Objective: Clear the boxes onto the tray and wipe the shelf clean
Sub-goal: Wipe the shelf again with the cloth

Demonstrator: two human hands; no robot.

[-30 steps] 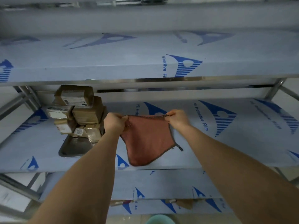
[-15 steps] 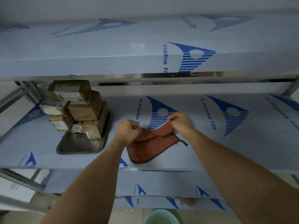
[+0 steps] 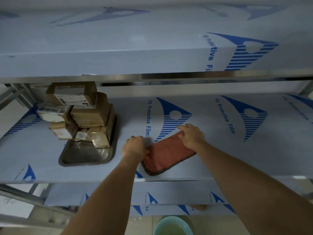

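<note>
A folded red-brown cloth point(image 3: 166, 155) with a dark edge lies on the middle shelf point(image 3: 240, 160), which is covered in blue-printed protective film. My left hand point(image 3: 134, 146) grips the cloth's left edge with curled fingers. Over the cloth's far right corner, my right hand point(image 3: 191, 135) presses down with its fingers laid fairly flat. To the left stands a metal tray point(image 3: 84, 162) with a pile of several brown cardboard boxes point(image 3: 88, 114) stacked on its far half.
The shelf above point(image 3: 152, 61) overhangs close over the boxes. Below are lower shelves point(image 3: 169, 192), also film-covered. A pale green bucket point(image 3: 172, 225) with liquid stands on the floor. Metal frame bars point(image 3: 15, 97) run at the left.
The cloth was held up spread between both hands; it has come down onto the shelf and been folded over, and both hands now rest on it.
</note>
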